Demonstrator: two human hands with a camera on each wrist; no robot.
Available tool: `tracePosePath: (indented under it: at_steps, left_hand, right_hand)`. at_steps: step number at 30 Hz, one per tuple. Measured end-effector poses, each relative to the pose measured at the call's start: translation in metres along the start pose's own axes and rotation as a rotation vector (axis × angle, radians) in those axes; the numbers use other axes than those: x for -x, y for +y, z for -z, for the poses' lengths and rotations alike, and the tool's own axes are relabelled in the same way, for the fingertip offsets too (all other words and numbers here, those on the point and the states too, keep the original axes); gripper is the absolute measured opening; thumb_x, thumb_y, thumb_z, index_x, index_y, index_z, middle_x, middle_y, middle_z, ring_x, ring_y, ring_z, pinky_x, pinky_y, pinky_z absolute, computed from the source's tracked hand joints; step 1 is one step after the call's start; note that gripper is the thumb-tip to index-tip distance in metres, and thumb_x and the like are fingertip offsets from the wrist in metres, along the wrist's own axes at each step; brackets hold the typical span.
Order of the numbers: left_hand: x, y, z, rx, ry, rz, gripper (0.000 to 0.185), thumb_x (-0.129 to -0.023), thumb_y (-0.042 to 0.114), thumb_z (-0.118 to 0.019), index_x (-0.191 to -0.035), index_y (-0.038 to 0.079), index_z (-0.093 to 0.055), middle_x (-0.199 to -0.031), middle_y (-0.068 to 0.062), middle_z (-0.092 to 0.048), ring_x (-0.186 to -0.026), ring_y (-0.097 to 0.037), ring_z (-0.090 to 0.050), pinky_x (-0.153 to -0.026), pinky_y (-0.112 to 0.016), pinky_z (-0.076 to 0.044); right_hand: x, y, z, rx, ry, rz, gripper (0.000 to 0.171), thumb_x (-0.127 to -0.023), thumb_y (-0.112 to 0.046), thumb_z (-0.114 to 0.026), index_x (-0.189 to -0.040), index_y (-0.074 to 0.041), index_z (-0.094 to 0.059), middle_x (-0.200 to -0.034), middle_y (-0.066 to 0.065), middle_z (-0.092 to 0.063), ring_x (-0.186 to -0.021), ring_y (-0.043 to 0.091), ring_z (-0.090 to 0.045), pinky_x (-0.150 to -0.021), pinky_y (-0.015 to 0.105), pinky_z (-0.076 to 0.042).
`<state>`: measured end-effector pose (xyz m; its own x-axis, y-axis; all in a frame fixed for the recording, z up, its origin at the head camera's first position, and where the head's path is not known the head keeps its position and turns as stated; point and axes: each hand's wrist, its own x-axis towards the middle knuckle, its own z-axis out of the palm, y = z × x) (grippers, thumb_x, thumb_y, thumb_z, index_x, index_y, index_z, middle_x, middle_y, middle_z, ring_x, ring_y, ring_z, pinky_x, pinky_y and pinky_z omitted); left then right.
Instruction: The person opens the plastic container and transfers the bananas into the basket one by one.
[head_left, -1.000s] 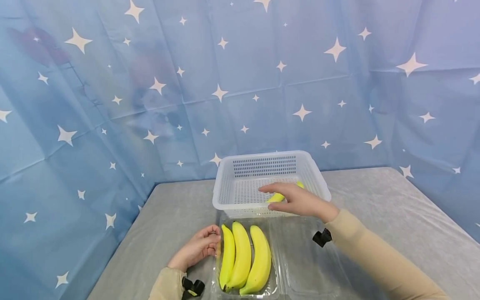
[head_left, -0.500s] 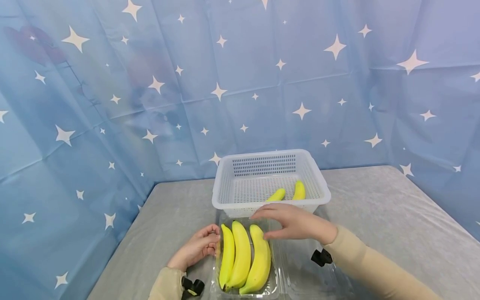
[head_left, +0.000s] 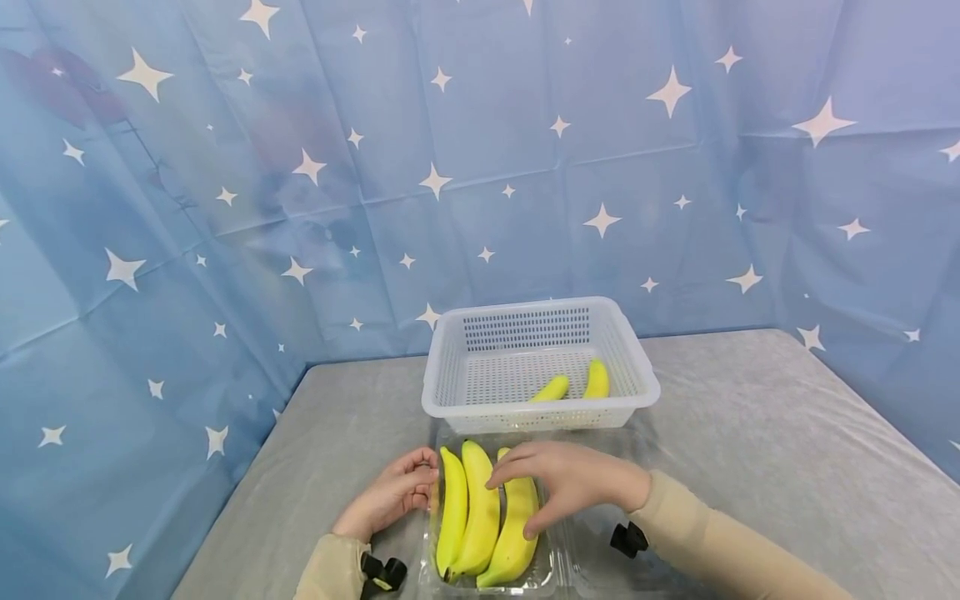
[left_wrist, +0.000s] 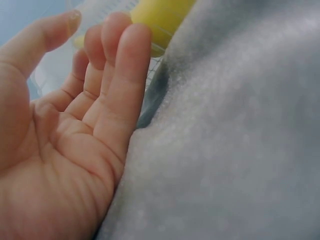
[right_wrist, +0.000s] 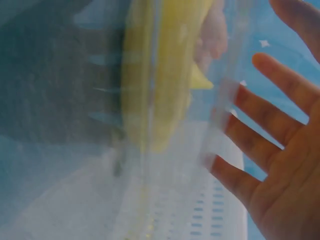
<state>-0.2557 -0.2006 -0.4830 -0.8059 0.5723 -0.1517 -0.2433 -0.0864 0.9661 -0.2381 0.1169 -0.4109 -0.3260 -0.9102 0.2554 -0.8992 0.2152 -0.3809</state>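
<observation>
Looking onto a blue curtain (head_left: 480, 167) printed with white four-pointed stars, creased in long folds and hung behind and to both sides of a table (head_left: 750, 433) covered in soft grey cloth. Bearing, toward the back of that cloth, a white basket (head_left: 480, 410) pierced with rows of small slots. Bearing also, just in front of the basket, a clear plastic box (head_left: 553, 558) spread open, with its lid (head_left: 607, 575) laid out to the right. Slanting up from the lower right in a long beige right sleeve (head_left: 720, 542), and from the lower left in a matching left sleeve (head_left: 333, 571). Ending, on the right, in a right hand (head_left: 573, 479) over the box, back upward, with thumb parted wide from the fingers, gripping nothing. Cannot tell whether touching the banana below. Ending, on the left, in a left hand (head_left: 393, 492) set on its side at the box's left wall, with fingers loosely bent around nothing. Counting three yellow bananas (head_left: 510, 546) lengthwise inside the box, and two more bananas (head_left: 597, 379) in the basket, partly hidden by its front rim. Showing a small black clip (head_left: 628, 540) at each wrist.
</observation>
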Motion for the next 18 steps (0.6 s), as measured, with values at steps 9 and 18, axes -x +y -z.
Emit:
tracePosePath:
  at_steps: [9,18]
  left_hand:
    - [0.001,0.001,0.0,0.003,-0.016,-0.001,0.01,-0.097,0.008,-0.053,-0.103,0.008,-0.044,-0.075,-0.001,-0.052,-0.062,-0.012,-0.059,-0.06,-0.028,-0.054]
    - [0.001,0.001,0.0,0.001,-0.017,-0.003,0.01,-0.097,0.007,-0.053,-0.103,0.008,-0.044,-0.075,-0.001,-0.052,-0.062,-0.012,-0.059,-0.061,-0.028,-0.054]
  right_hand:
    - [-0.003,0.004,-0.011,-0.049,-0.085,-0.02,0.05,-0.078,-0.04,-0.079,-0.12,-0.016,-0.066,-0.126,-0.003,-0.06,-0.121,0.011,-0.052,-0.103,0.027,-0.04]
    - [-0.008,0.007,-0.015,-0.031,-0.102,-0.002,0.048,-0.072,-0.039,-0.084,-0.113,-0.017,-0.07,-0.119,-0.006,-0.063,-0.116,0.008,-0.054,-0.1,0.024,-0.041]
